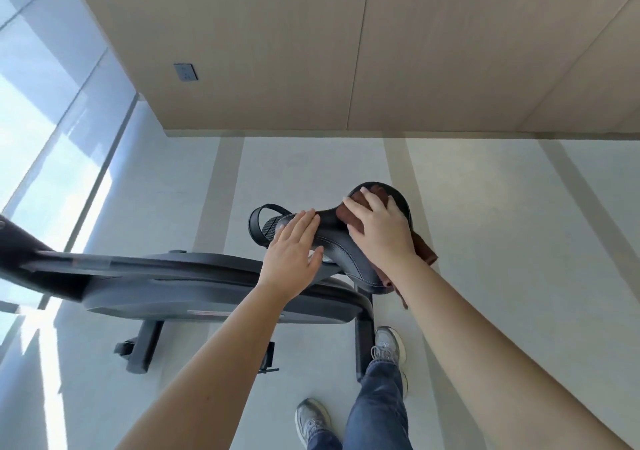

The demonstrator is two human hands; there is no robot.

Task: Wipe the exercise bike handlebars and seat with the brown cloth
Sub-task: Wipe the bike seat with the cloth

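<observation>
The black bike seat (349, 262) lies in the middle of the head view, nose pointing left. My right hand (379, 229) lies flat on the brown cloth (424, 250), pressing it onto the wide rear part of the seat; cloth ends hang off the seat's right side. My left hand (294, 250) rests flat on the seat's nose with its fingers together. A black strap loop (261, 222) shows just left of the nose. The handlebars are only partly in view as a dark bar (20, 241) at the far left edge.
The bike's dark body (194, 286) and its floor stands (143, 345) stretch left below the seat. My jeans and grey shoes (386, 345) stand just right of the frame. A wood-panel wall with a socket (185, 72) is ahead, glass windows at left.
</observation>
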